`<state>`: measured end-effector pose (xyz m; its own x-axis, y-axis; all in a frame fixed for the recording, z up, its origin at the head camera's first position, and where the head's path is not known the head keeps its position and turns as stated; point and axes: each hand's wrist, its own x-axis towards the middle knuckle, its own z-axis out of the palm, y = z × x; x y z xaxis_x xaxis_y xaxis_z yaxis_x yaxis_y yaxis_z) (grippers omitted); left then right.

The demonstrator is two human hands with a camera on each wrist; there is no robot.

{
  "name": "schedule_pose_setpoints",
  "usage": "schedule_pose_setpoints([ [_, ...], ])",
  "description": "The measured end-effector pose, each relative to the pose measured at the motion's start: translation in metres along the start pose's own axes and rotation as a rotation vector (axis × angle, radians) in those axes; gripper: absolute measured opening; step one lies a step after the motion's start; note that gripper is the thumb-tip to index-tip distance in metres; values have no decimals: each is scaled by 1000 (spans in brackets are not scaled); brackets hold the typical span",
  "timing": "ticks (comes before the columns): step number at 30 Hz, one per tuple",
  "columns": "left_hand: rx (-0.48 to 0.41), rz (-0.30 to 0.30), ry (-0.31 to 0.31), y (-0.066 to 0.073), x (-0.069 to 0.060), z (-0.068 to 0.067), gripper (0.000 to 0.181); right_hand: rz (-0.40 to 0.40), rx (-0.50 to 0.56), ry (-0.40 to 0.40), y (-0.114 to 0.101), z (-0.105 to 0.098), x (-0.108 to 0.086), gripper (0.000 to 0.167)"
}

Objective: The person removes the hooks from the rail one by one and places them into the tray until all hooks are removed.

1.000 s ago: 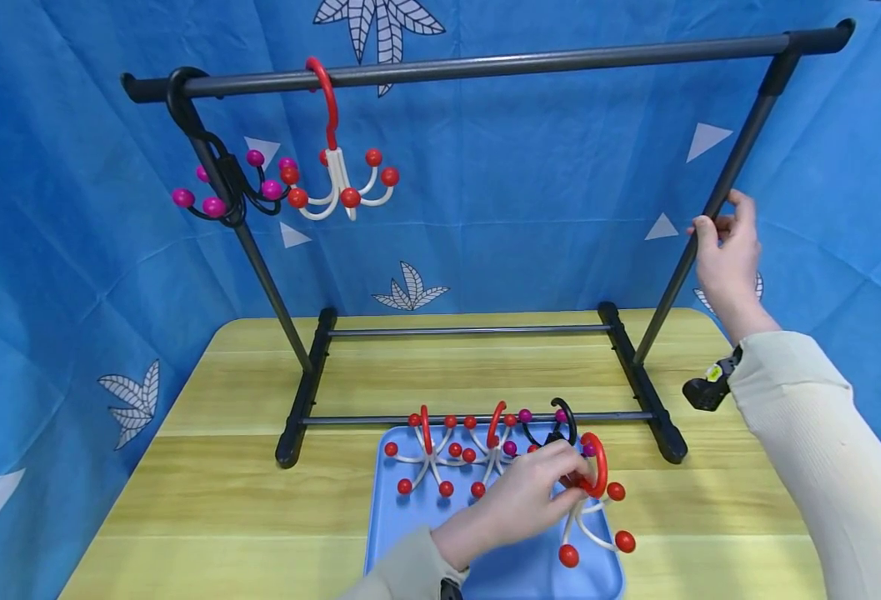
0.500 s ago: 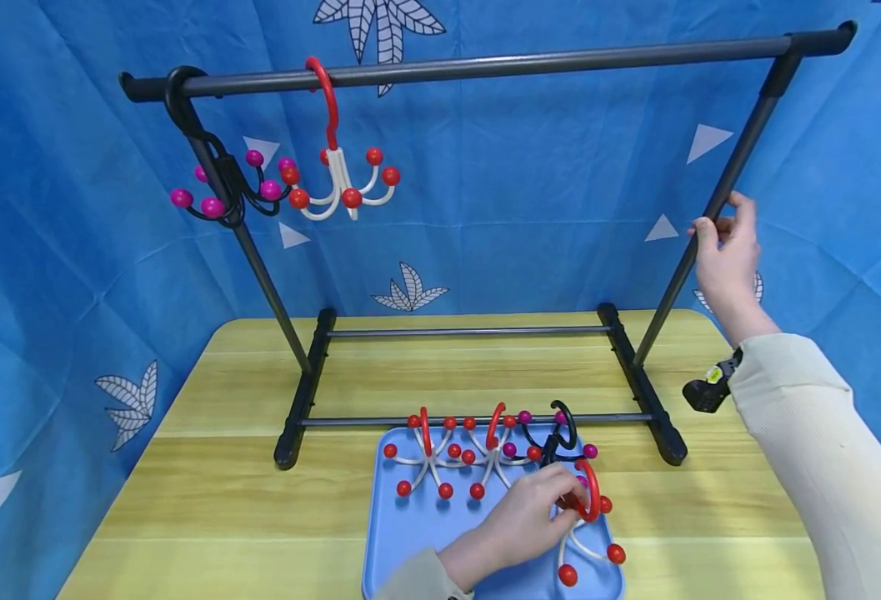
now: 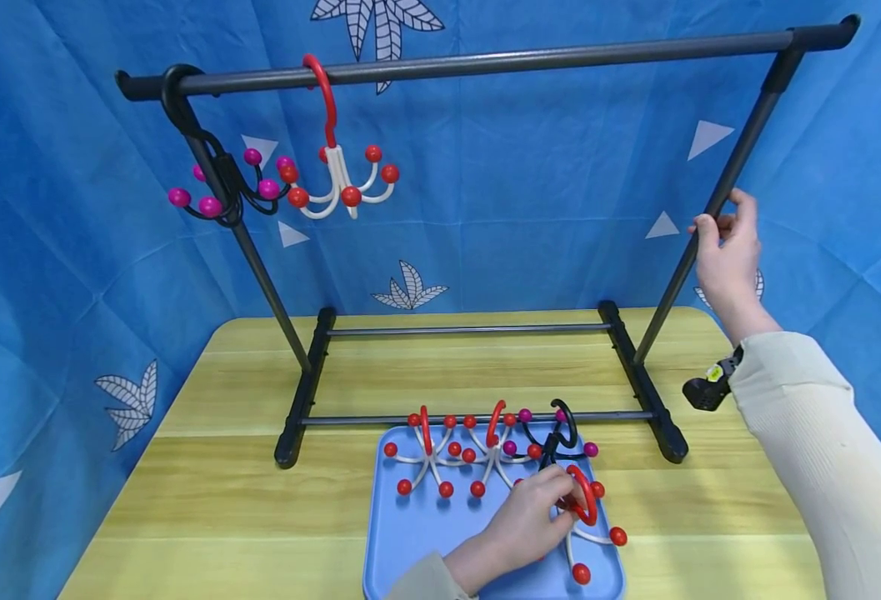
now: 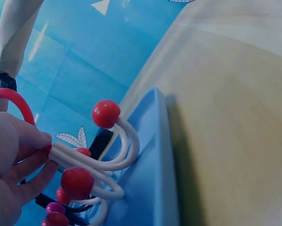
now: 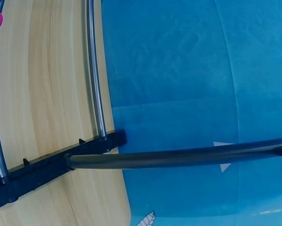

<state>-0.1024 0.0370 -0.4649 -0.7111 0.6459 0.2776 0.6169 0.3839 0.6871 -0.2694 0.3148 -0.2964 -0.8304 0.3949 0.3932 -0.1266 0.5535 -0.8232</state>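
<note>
My left hand [image 3: 524, 518] pinches a claw hanger [image 3: 587, 504] just below its red hook, over the right part of a blue tray [image 3: 440, 542]. White curved arms tipped with red balls [image 4: 105, 113] stick out past the fingers in the left wrist view. In the tray's far part lie two more red-and-white claw hangers [image 3: 427, 450] and a black claw hanger [image 3: 553, 446] with magenta balls. My right hand [image 3: 728, 254] grips the right post [image 3: 743, 154] of a black garment rack; only a sliver of it enters the right wrist view.
From the left of the rack's top bar [image 3: 523, 60] hang a black hanger with magenta balls [image 3: 226, 179] and a red-and-white hanger [image 3: 337, 171]. The rack's base [image 3: 478, 419] stands on a wooden table [image 3: 260, 517], just behind the tray. Blue patterned cloth [image 3: 523, 183] surrounds the table.
My left hand has brought the held hanger a little lower and nearer over the tray, turning it slightly. My right hand stays on the post.
</note>
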Motion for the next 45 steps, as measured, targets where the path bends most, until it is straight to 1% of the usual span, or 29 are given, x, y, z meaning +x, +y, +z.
schedule_pose_setpoints([
  [3,-26,-23,8,0,0,2,19,-3,-6,-1,-1,0,0,43],
  [6,-45,-28,12,-2,-1,2,19,-5,-3,1,-1,0,0,42],
  [9,-50,-28,-2,-3,-2,0,18,-2,5,3,0,1,0,41],
  [12,-49,-50,2,-3,-4,-7,17,-10,-2,11,1,1,1,41],
  [14,-55,-62,29,-3,-5,-14,16,-15,-12,17,1,2,0,41],
  [17,-69,-50,81,1,-5,-28,15,-21,-21,22,2,2,0,41],
  [20,-67,-8,133,8,-2,-47,15,-26,-16,24,2,2,-1,40],
  [22,-40,14,171,12,2,-62,17,-30,-10,28,1,2,0,40],
  [25,3,45,249,15,7,-86,19,-26,-2,26,1,2,1,40],
  [28,35,59,321,17,12,-110,20,-22,-2,21,0,1,2,40],
  [30,58,65,350,16,14,-126,20,-23,-7,24,0,1,1,41],
  [32,102,78,376,14,16,-141,18,-26,-4,24,0,2,1,40],
  [35,162,123,428,10,20,-165,17,-34,3,25,0,2,1,40],
  [38,203,169,496,12,25,-191,15,-37,7,24,0,2,3,40],
  [42,267,221,582,19,30,-224,15,-30,1,26,1,2,3,40],
  [45,303,256,639,26,33,-244,14,-28,2,25,3,2,2,40],
])
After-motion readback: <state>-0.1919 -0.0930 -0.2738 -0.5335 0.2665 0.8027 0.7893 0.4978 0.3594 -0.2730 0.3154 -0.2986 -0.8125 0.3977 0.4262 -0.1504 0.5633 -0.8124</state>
